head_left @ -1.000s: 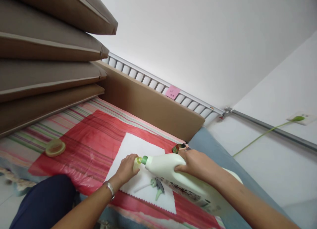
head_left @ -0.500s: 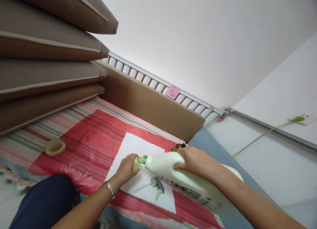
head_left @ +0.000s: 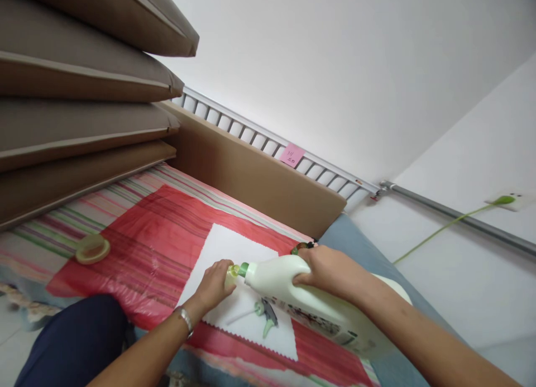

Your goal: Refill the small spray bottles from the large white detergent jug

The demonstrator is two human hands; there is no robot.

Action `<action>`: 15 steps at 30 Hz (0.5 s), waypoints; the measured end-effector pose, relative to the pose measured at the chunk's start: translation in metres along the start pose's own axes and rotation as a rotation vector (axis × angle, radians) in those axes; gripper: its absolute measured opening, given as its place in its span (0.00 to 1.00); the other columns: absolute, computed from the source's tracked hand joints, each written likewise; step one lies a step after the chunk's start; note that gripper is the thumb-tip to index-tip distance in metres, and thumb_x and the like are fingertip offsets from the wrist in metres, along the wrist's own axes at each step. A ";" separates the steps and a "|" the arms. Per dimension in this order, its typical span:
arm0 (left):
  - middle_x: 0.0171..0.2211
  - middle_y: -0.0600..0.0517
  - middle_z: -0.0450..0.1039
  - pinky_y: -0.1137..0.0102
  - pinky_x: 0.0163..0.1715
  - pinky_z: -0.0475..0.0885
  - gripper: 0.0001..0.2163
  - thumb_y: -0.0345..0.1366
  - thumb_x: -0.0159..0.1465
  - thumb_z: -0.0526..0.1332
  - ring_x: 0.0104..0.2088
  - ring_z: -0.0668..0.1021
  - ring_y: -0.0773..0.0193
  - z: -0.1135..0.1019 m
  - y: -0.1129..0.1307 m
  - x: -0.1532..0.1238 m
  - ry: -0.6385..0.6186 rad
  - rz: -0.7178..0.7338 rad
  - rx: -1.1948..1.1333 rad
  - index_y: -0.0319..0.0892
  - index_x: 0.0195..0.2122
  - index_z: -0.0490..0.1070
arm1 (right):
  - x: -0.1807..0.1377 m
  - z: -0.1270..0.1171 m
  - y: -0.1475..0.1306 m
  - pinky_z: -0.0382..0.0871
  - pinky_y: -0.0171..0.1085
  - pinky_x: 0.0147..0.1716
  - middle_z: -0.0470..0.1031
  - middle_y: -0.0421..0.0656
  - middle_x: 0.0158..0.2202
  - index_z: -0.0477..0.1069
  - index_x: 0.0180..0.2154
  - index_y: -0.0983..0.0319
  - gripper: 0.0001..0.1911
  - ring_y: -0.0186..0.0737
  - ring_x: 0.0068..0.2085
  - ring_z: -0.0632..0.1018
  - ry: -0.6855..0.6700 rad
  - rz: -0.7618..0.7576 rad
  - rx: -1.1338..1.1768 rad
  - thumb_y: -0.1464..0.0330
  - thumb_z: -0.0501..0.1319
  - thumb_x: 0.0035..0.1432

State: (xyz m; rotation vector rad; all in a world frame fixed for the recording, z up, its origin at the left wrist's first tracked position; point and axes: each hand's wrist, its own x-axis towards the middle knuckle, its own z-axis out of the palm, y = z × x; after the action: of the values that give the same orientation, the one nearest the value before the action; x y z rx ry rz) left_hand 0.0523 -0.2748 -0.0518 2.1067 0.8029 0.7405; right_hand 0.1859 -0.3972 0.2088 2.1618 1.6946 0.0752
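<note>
Head view: I judged the pour to be partway along, with the big bottle [head_left: 301,297] tipped toward the small bottle [head_left: 230,278]. The opening-up looked done; the big bottle was not yet upright, and the spray head [head_left: 268,314] was not yet on either bottle.
Striped cover [head_left: 62,225]: spread under everything, with the red sheet [head_left: 167,236] laid over part of it.
Big bottle: tilted well over, its green spout [head_left: 243,270] at the small bottle's neck. From my end I could not tell whether the two touched or whether liquid was running.
White cloth [head_left: 234,242]: flat on the red sheet, below both bottle mouths.
Right hand [head_left: 322,270]: clamped over the big bottle's shoulder, thumb on the near side, well apart from the other hand.
Left hand [head_left: 215,283]: closed round the small bottle, fingers curled over it near the neck.
Spray head: loose on the white cloth, its thin tube pointing left, no hand touching it.
Pale ring [head_left: 90,258]: off to the left, well away from both hands.
Small bottle: above the white cloth, mostly hidden in the left hand; I could not see how full it was.
</note>
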 end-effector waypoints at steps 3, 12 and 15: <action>0.45 0.48 0.69 0.64 0.46 0.62 0.19 0.31 0.51 0.61 0.46 0.70 0.56 0.001 -0.001 0.000 0.005 0.000 -0.002 0.44 0.45 0.63 | 0.000 0.000 0.000 0.53 0.35 0.24 0.75 0.44 0.30 0.70 0.30 0.60 0.13 0.44 0.32 0.75 0.007 0.002 0.006 0.57 0.62 0.46; 0.46 0.48 0.69 0.64 0.47 0.62 0.19 0.32 0.51 0.62 0.47 0.70 0.55 0.001 -0.001 0.000 0.005 -0.010 0.001 0.44 0.45 0.64 | 0.000 -0.002 -0.002 0.54 0.34 0.23 0.76 0.44 0.30 0.70 0.31 0.59 0.14 0.44 0.31 0.75 -0.004 0.010 0.006 0.57 0.61 0.45; 0.46 0.48 0.69 0.64 0.47 0.62 0.19 0.32 0.51 0.62 0.48 0.70 0.55 0.002 -0.003 0.000 0.008 -0.006 0.002 0.44 0.45 0.64 | 0.000 -0.006 -0.004 0.55 0.34 0.23 0.76 0.44 0.31 0.70 0.31 0.60 0.14 0.44 0.31 0.75 -0.015 0.026 0.007 0.57 0.62 0.45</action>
State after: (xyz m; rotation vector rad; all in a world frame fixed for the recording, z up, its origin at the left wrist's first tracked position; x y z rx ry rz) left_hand 0.0531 -0.2737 -0.0549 2.1036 0.8139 0.7459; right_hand 0.1803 -0.3945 0.2124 2.1840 1.6616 0.0596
